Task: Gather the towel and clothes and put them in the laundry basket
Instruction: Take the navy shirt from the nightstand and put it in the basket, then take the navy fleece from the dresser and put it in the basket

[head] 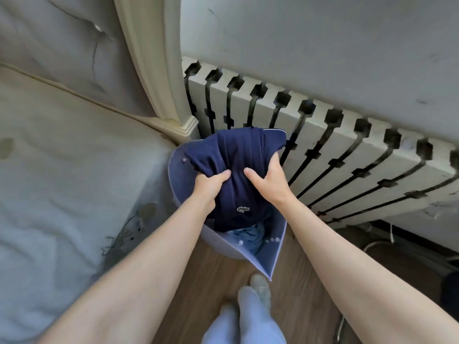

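Note:
A navy shirt [238,160] with a small white logo is bunched over the mouth of the blue-grey laundry basket [178,175], which stands on the floor between the bed and the radiator. My left hand [210,186] grips the shirt's left side. On its right side, my right hand [269,181] holds the fabric, thumb on top. Blue denim clothing [248,238] lies inside the basket under the shirt. No towel shows in this view.
A bed with a pale mattress [62,157] and padded headboard [62,53] fills the left. A white radiator [335,150] runs along the wall at right. Wood floor [305,281], my legs and feet [258,286] are below; cables [377,244] lie under the radiator.

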A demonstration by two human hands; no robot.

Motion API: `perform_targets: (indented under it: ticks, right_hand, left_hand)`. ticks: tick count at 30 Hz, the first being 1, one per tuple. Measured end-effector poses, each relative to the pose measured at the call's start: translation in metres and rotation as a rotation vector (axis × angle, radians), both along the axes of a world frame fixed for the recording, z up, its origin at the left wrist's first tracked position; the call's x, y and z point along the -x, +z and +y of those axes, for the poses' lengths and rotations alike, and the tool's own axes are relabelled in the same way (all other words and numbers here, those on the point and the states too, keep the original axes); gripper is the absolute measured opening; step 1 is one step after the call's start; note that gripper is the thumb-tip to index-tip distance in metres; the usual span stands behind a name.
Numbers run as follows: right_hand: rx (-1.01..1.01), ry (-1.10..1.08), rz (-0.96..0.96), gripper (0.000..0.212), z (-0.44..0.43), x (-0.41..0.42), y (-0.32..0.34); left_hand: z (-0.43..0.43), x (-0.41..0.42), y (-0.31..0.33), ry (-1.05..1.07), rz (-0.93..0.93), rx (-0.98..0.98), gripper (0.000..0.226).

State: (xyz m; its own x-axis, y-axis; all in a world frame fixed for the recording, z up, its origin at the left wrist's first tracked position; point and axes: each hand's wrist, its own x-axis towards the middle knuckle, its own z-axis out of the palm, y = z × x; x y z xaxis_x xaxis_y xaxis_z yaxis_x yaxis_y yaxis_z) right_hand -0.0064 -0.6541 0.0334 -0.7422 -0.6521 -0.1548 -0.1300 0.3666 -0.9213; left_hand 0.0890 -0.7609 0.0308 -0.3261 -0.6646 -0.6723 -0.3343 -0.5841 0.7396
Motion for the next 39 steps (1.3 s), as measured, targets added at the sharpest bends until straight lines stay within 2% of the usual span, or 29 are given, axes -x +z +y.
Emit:
perform_targets:
  ticks: [3, 8, 13, 17, 20, 25, 34, 39]
  right_hand:
    - [-0.042, 0.012, -0.029, 0.065, -0.009, 0.008, -0.062]
    - [-0.129, 0.043, -0.096, 0.058, -0.017, 0.016, -0.142]
    - [-0.262, 0.092, -0.156, 0.057, -0.025, 0.024, -0.188]
    - [-0.427, 0.13, -0.166, 0.069, -0.029, 0.024, -0.191]
    - [-0.407, 0.146, -0.169, 0.054, -0.029, 0.019, -0.169]
    - [-0.289, 0.113, -0.136, 0.031, -0.024, 0.006, -0.095]
    - [-0.12, 0.13, -0.006, 0.029, 0.009, -0.023, 0.104]
    - [-0.048, 0.123, 0.01, 0.027, 0.023, -0.051, 0.191]
  left_hand:
    - [-0.007, 0.008, -0.057, 0.014, -0.056, -0.027, 0.06]
    - [-0.02, 0.013, -0.131, -0.048, -0.141, -0.07, 0.052]
    - [-0.03, 0.013, -0.163, -0.118, -0.195, -0.161, 0.048]
    - [-0.034, 0.008, -0.161, -0.111, -0.25, -0.157, 0.052]
    - [-0.034, 0.007, -0.139, -0.114, -0.224, -0.084, 0.041]
    - [-0.023, 0.01, -0.063, -0.093, -0.111, 0.026, 0.014]
    - [0.019, -0.007, 0.127, -0.094, 0.055, 0.191, 0.016]
    - [0.035, -0.041, 0.215, -0.024, 0.148, 0.258, 0.012]
